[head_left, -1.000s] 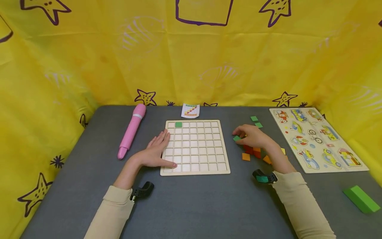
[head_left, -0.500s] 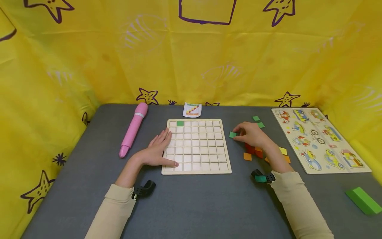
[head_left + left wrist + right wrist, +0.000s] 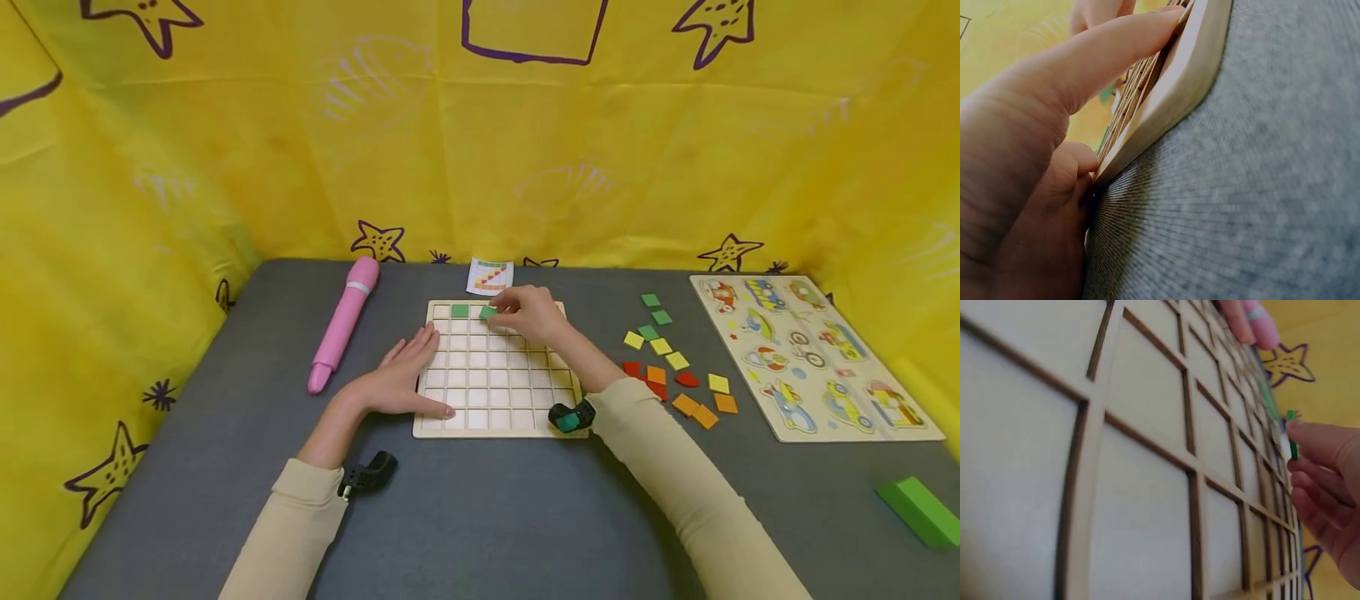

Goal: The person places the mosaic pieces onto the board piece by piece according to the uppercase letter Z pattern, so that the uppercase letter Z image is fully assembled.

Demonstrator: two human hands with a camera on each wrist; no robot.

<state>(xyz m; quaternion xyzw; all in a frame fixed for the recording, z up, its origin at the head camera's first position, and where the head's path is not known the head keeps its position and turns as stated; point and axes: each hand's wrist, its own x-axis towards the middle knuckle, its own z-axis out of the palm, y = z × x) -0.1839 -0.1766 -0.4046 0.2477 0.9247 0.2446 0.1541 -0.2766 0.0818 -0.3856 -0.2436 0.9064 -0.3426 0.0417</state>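
A light wooden grid board (image 3: 498, 422) lies on the dark table. In its top row sits one green square tile (image 3: 460, 311). My right hand (image 3: 531, 314) pinches another green tile (image 3: 487, 312) between thumb and fingers, over the top row just right of the first. The right wrist view shows this pinched tile (image 3: 1293, 434) edge-on, beyond the grid. My left hand (image 3: 397, 379) rests along the board's left edge with fingers straight. Its thumb (image 3: 1147, 31) lies over the near left corner of the board's rim (image 3: 1191, 69).
Loose green, yellow, red and orange tiles (image 3: 677, 361) lie right of the board. Behind it is a small pattern card (image 3: 491, 277). A pink microphone-shaped toy (image 3: 345, 325) lies left; a picture puzzle board (image 3: 813, 358) and a green block (image 3: 921, 510) are at right.
My right hand has carried a green tile leftward from the loose tiles to above the board's top row. The left hand has stayed at the board's left edge.
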